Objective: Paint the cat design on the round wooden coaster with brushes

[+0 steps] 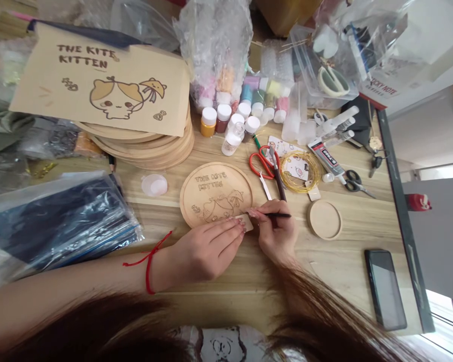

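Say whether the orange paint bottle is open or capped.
Capped: the orange paint bottle has a white lid sitting on top of it.

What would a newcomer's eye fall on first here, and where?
The kraft card reading THE KITE KITTEN, with its cartoon cat, sits on a stack of wooden discs at upper left. At centre, the right hand holds a thin black brush beside a round engraved wooden plaque, and a red string circles the left wrist.
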`<action>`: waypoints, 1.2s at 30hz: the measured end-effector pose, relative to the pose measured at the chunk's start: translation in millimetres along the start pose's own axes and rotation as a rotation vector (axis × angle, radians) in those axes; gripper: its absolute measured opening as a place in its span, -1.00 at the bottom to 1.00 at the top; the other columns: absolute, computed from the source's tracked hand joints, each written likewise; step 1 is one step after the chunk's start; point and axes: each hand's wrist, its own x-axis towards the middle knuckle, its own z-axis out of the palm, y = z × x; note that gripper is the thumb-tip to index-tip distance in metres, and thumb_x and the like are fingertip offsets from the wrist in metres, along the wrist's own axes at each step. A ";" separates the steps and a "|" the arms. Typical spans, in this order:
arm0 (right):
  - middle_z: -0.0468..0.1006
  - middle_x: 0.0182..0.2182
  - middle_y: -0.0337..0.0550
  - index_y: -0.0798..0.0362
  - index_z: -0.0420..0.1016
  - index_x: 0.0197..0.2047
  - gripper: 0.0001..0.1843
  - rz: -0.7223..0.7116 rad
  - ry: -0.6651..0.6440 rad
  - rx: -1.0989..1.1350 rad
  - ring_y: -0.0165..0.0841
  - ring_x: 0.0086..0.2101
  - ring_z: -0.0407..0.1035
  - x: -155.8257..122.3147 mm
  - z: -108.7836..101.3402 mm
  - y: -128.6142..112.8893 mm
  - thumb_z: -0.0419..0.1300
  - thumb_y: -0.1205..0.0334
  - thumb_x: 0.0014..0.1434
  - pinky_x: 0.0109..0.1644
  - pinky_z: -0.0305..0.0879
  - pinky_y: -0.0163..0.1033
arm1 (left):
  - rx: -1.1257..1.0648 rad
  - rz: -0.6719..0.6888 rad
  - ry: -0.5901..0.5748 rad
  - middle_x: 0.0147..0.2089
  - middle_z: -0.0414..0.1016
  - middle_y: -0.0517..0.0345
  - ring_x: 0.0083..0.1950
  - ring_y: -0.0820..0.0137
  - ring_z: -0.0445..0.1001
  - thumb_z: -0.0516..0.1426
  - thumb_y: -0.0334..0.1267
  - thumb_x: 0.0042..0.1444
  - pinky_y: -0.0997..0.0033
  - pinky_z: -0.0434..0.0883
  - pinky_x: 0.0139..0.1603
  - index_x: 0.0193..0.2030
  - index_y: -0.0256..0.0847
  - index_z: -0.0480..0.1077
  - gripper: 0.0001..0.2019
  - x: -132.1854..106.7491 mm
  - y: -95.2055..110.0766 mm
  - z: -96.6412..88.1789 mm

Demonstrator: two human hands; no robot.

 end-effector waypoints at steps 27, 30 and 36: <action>0.47 -0.50 -0.23 0.00 0.39 -0.39 -0.89 0.023 -0.042 0.071 -0.34 -0.44 0.43 3.0 -3.5 6.8 0.21 0.40 0.11 -0.39 0.38 -0.20 | -0.004 -0.008 -0.015 -0.05 0.58 -0.22 0.07 0.24 0.54 0.05 -0.50 0.23 0.25 0.51 0.15 -0.06 -0.50 0.45 -0.79 -4.2 1.6 2.5; 0.47 -0.51 -0.24 0.00 0.38 -0.39 -0.88 0.024 -0.064 0.083 -0.34 -0.46 0.42 4.2 -4.7 8.4 0.22 0.40 0.10 -0.41 0.37 -0.21 | -0.004 -0.005 -0.007 -0.07 0.59 -0.21 0.04 0.23 0.56 0.05 -0.51 0.23 0.26 0.54 0.11 -0.08 -0.51 0.45 -0.79 -3.4 1.5 2.0; 0.49 -0.49 -0.25 -0.01 0.38 -0.38 -0.85 -0.026 -0.104 0.134 -0.37 -0.46 0.43 7.1 -6.8 10.0 0.21 0.44 0.12 -0.41 0.37 -0.23 | -0.007 -0.008 -0.010 -0.07 0.60 -0.20 0.02 0.23 0.57 0.05 -0.52 0.23 0.27 0.55 0.09 -0.09 -0.51 0.45 -0.80 -1.8 1.1 2.1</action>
